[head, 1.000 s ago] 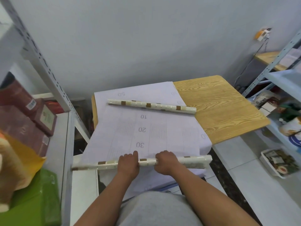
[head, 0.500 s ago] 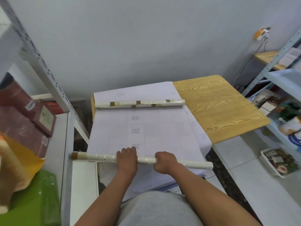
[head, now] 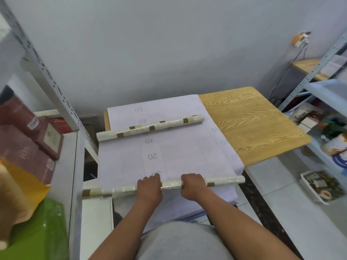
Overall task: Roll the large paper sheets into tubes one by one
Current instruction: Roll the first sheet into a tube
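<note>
Now both hands, left hand point(head: 149, 188) and right hand point(head: 192, 186), grip the near roll point(head: 170, 185) mid-length.

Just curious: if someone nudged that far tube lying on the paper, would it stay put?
Probably not. The far tube is round and lies loose on the flat sheet, so it would likely roll. It looks hollow, so probably light and easily dented.
</note>
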